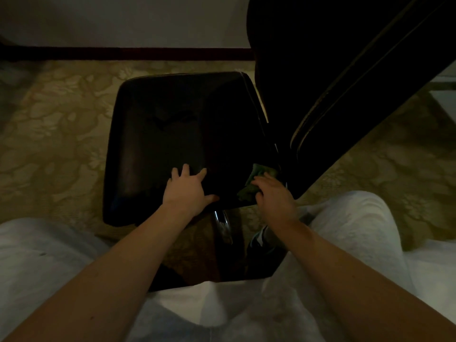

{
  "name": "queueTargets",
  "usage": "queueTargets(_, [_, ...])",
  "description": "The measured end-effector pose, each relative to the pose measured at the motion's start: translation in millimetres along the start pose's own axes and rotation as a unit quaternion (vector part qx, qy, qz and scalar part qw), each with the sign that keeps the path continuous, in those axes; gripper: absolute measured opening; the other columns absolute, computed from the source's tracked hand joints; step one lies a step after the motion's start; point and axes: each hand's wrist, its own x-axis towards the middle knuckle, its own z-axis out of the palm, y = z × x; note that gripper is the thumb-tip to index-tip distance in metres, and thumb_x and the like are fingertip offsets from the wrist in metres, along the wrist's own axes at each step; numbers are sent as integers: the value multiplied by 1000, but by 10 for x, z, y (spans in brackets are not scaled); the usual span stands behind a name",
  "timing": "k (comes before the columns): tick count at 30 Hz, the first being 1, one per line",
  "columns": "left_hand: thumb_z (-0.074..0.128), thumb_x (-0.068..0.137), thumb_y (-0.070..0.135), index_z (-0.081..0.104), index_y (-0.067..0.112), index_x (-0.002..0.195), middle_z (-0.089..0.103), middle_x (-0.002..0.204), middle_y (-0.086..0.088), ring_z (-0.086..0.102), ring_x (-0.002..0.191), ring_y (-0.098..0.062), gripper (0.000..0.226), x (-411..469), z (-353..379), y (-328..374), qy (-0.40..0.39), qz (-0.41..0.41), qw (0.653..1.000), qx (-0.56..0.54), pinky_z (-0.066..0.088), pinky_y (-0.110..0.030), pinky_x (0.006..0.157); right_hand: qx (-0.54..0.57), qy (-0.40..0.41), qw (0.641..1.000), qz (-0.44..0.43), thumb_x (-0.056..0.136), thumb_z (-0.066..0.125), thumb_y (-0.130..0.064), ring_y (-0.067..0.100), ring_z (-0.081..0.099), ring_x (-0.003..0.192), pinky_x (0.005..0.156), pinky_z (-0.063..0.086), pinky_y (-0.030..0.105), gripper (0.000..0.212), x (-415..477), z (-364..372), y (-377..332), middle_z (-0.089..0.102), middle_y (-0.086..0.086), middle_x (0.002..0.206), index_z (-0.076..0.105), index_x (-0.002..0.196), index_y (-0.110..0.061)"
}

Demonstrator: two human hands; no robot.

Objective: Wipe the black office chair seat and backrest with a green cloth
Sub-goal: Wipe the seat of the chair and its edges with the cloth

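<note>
The black office chair seat (177,134) fills the middle of the view, seen from above. Its black backrest (333,58) rises at the upper right. My left hand (187,191) rests on the seat near its closest edge, fingers spread flat. My right hand (274,193) presses a crumpled green cloth (256,178) onto the seat's near right corner, close to the gap between seat and backrest. Part of the cloth is hidden under my fingers.
A chrome chair post (222,223) shows below the seat edge. Patterned beige carpet (54,134) surrounds the chair. A pale wall with a dark baseboard (123,51) runs across the back. My light trousers (357,230) frame the bottom of the view.
</note>
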Motion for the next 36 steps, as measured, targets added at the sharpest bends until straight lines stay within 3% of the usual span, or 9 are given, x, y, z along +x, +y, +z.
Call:
queueTargets(7, [56, 87, 67, 10, 35, 158, 4, 165, -15, 5, 149, -43, 90, 2, 7, 39, 3, -8, 1000, -16, 19, -54, 120, 5, 34, 996, 78, 101, 41, -4, 23, 35, 141, 111, 27, 28, 41, 92, -150, 63, 44, 11, 150, 49, 141, -5])
queueTargets(15, [55, 89, 63, 9, 32, 158, 5, 164, -17, 7, 148, -46, 88, -9, -13, 94, -3, -11, 1000, -6, 20, -55, 119, -35, -1, 993, 109, 100, 41, -3, 31, 53, 119, 91, 42, 36, 36, 82, -206, -14, 55, 14, 133, 55, 133, -7])
queueTargets(20, [58, 89, 62, 10, 34, 157, 5, 164, -16, 7, 148, -44, 88, 10, -49, 49, -18, -6, 1000, -18, 20, -56, 120, 6, 6, 994, 111, 99, 42, -1, 38, 59, 105, 85, 47, 43, 37, 74, -240, -3, 61, 20, 124, 58, 131, -5])
queueTargets(25, [58, 90, 60, 11, 32, 158, 4, 164, -16, 4, 149, -45, 87, 4, -28, 75, -6, -5, 999, -36, 16, -56, 121, -19, 39, 993, 114, 99, 42, -4, 37, 59, 105, 82, 46, 40, 34, 244, -231, 30, 64, 18, 120, 62, 126, -8])
queueTargets(36, [61, 92, 52, 12, 29, 158, 8, 162, -20, 6, 146, -48, 86, 47, 16, 223, 4, 1, 997, -79, 16, -59, 120, -88, 16, 990, 105, 99, 45, -6, 35, 54, 117, 91, 45, 42, 31, 510, -247, 132, 59, 17, 127, 57, 127, -6])
